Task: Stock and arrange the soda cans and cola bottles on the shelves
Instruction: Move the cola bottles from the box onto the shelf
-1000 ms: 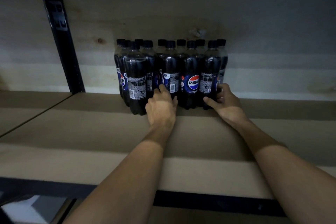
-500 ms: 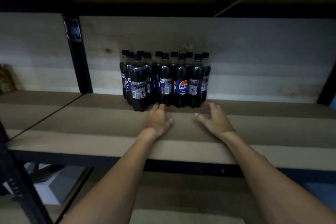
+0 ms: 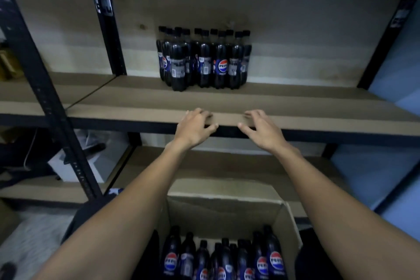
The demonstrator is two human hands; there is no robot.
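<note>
— Both hands have pulled back from the cola bottles point(image 3: 204, 59) to the front edge of the shelf point(image 3: 329, 109).
— Gripping anything?
— No. The left hand point(image 3: 195, 126) and right hand point(image 3: 261, 130) are at that edge, fingers loosely spread and bent, holding nothing. Whether they touch the board, I cannot tell.
— And the bottles?
— Upright in a tight cluster at the back of the shelf, against the pale back panel point(image 3: 295, 36), well apart from the hands. The boxed bottles point(image 3: 222, 259) stand in an open cardboard box point(image 3: 227, 213) below, between the forearms.
— Anything in the way?
— 1 black upright post point(image 3: 48, 98) on the left, and a lower shelf point(image 3: 227, 163) behind the box.
</note>
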